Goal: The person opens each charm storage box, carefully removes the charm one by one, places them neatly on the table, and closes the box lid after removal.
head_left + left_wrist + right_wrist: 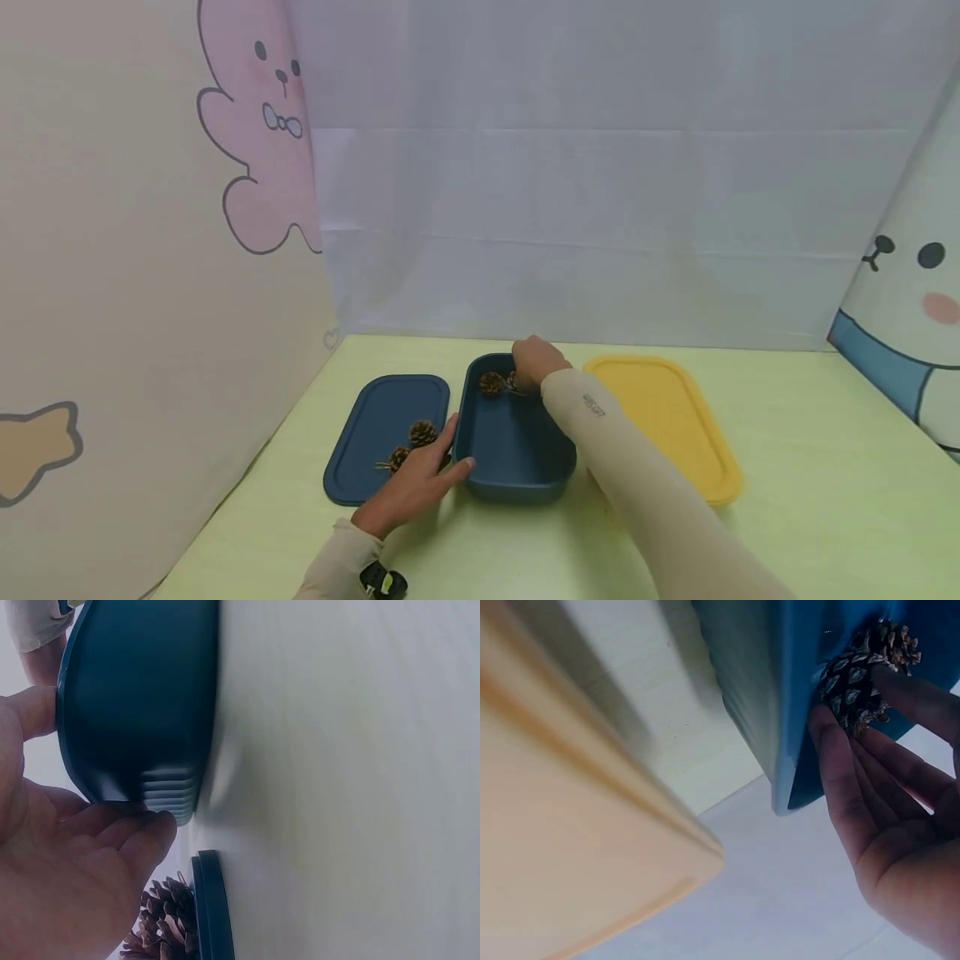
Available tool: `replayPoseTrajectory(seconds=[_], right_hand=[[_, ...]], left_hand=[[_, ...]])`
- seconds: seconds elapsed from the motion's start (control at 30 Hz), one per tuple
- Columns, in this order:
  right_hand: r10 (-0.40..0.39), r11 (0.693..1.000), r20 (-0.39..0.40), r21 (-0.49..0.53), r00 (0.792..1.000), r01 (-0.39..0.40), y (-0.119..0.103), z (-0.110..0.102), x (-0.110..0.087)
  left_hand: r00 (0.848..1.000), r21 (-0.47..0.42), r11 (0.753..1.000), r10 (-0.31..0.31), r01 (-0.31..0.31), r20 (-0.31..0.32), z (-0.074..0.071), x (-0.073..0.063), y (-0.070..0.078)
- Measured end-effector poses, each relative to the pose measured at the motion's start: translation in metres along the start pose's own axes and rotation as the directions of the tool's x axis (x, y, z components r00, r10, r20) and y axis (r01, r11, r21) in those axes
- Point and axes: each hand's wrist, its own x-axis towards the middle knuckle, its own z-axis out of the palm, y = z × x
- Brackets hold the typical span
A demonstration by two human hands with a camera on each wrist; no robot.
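Note:
A dark blue open box [517, 442] stands on the table. At its near-left corner my left hand [420, 483] grips it, thumb at the rim and fingers along the ribbed outer wall [169, 791]. Inside the far end, my right hand [900, 825] pinches a pine cone [853, 686] between thumb and fingers, close to the box's side wall. Another pine cone [491, 383] lies beside it in the box. To the left, a dark blue lid [367, 433] bears pine cones [422, 433], partly hidden behind my left hand.
Right of the box lies a yellow rounded rectangular lid or tray [675, 417], partly covered by my right sleeve [637, 467]. A pale curtain [600, 208] hangs behind the table, and a wall with cartoon figures [150, 250] borders it at left.

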Motion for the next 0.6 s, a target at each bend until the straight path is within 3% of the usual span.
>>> replayPoseTrajectory(seconds=[0.37, 0.6], right_hand=[[-0.013, 0.998, 0.022, 0.061, 1.000, 0.012, -0.001, -0.012, -0.011], [-0.075, 0.989, 0.011, 0.128, 0.997, 0.073, 0.001, -0.019, -0.014]], left_hand=[[1.000, 0.001, 1.000, -0.002, 0.002, -0.009, 0.000, -0.001, 0.002], [1.000, 0.002, 1.000, 0.004, -0.004, -0.010, -0.001, -0.002, 0.003]])
